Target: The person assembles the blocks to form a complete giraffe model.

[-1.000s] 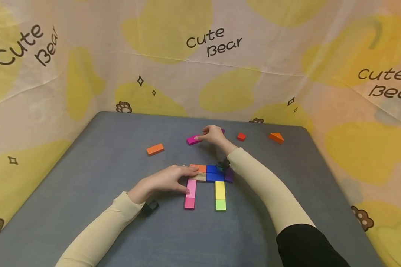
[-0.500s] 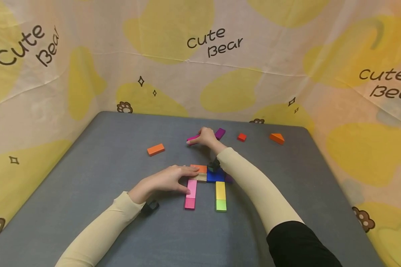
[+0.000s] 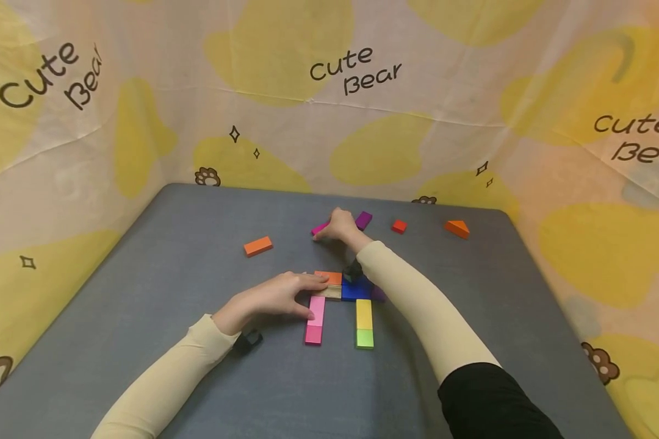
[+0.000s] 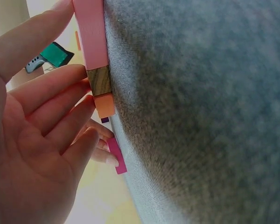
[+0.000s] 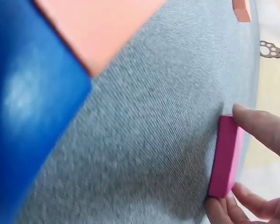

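Note:
My right hand [image 3: 342, 225] is at the far side of the table, pinching a magenta block [image 5: 225, 156] by its two ends, thumb on one and fingers on the other. The block lies on or just above the cloth; I cannot tell which. My left hand [image 3: 277, 294] rests with loosely extended fingers against the left side of a flat block arrangement. Its fingers touch the orange block [image 3: 335, 278] and the wood-coloured block [image 4: 99, 80]; the thumb is at the pink block [image 3: 316, 310]. Blue blocks [image 3: 356, 291] adjoin these, partly hidden by my right wrist.
Yellow [image 3: 364, 314] and green [image 3: 365, 339] blocks form the right leg; a deep pink block [image 3: 313, 335] ends the left. Loose around the back lie an orange block [image 3: 258, 246], a purple block [image 3: 363, 220], a red block [image 3: 399, 226] and an orange triangle [image 3: 457, 229].
My right hand has shifted left along the magenta block and now spans its ends, uncovering the purple block behind. My left hand has stayed in place.

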Tool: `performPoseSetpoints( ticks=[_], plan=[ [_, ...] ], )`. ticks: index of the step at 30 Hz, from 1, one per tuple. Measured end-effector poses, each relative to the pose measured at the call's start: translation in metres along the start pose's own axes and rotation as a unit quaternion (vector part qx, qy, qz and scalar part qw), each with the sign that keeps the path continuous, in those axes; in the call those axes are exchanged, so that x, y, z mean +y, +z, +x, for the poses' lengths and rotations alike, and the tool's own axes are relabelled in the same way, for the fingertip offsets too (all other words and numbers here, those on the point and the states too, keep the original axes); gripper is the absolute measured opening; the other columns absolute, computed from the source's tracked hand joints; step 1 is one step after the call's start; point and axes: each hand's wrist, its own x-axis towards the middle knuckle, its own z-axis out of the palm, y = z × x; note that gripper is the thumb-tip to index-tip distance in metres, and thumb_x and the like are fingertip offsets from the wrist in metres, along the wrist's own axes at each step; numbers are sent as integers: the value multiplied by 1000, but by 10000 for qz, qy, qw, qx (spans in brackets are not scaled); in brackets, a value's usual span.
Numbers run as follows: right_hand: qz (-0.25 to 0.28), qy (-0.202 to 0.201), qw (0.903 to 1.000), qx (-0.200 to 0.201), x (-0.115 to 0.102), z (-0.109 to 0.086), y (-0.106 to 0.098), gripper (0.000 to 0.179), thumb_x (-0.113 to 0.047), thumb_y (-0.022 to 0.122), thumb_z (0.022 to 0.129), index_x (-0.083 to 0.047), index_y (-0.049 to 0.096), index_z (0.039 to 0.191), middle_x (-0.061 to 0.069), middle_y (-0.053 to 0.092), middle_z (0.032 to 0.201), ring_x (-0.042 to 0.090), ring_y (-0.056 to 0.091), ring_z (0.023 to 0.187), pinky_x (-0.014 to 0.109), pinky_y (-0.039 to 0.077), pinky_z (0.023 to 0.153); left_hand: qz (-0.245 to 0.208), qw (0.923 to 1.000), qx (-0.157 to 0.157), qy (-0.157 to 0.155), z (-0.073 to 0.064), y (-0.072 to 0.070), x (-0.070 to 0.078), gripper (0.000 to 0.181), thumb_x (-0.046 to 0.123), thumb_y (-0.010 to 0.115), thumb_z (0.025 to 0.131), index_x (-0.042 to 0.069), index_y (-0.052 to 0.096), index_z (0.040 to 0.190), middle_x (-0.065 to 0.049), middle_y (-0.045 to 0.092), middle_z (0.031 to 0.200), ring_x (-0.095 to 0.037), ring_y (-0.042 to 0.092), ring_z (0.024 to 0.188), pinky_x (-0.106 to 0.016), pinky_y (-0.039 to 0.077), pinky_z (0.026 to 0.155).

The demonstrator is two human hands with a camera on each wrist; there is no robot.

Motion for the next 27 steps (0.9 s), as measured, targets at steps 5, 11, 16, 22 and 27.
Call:
performPoseSetpoints(
  ticks=[5,11,16,22,27],
  plan=[
    [8,-196,9997,-139,4,0,-7,74,-37,86,66,0,58,123,14,60,123,31,53,116,36,45,99,4,10000,-25,-3,0,0,0,65,34,75,80,16,51,138,3,43,147,-16,38,137,-42,32,111],
    [64,-515,9985,-177,13,-4,-17,70,-38,85,67,-3,61,123,13,61,125,32,51,118,38,42,101,14,10000,-21,9,0,0,0,65,34,75,81,16,50,139,4,42,148,-15,37,138,-42,32,111],
    [243,-669,9974,-87,21,-10,-32,66,-36,83,69,-6,60,123,11,61,123,29,53,114,37,45,97,13,10000,-46,-25,1,-1,0,66,35,75,81,17,50,139,4,42,148,-15,37,138,-43,32,111],
    [542,-761,9956,-14,35,-23,-53,63,-33,82,71,-8,61,125,10,63,123,26,56,111,37,46,93,65,9999,-64,-52,2,-2,0,66,35,75,80,17,50,139,4,42,148,-16,38,137,-44,33,110],
    [695,-796,9944,25,53,-34,-67,62,-30,81,73,-8,60,126,10,63,122,25,58,109,38,48,91,66,10000,-24,-21,2,0,0,65,34,75,80,15,51,138,3,43,148,-17,38,137,-44,34,110]
  ],
)
